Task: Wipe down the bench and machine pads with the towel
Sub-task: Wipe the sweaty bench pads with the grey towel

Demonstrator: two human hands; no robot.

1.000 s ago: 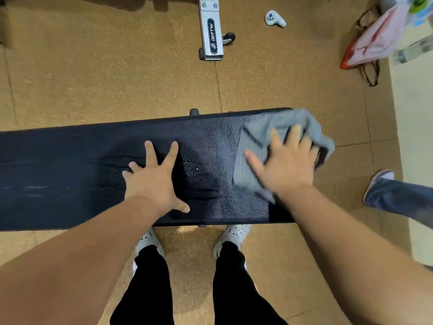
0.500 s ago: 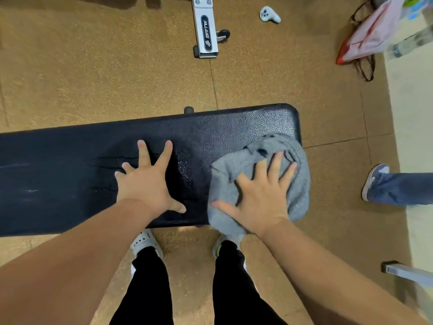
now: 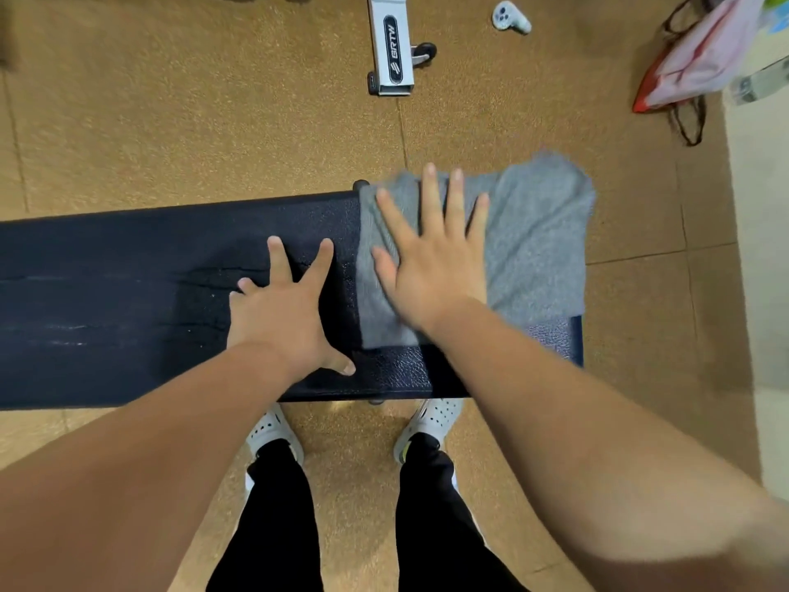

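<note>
A long black padded bench runs across the view from the left edge to right of centre. A grey towel lies spread over the bench's right end, its far edge hanging past the pad. My right hand presses flat on the towel's left part with straight, spread fingers. My left hand rests flat on the bare pad just left of the towel, fingers spread.
Brown speckled floor mats surround the bench. A silver machine foot with a small wheel and a white game controller lie beyond it. A pink bag with black straps sits at the top right. My white shoes stand under the near edge.
My right hand has swept the towel from the bench's near right corner up toward the far edge, and the towel has spread out flatter. The left hand has stayed planted.
</note>
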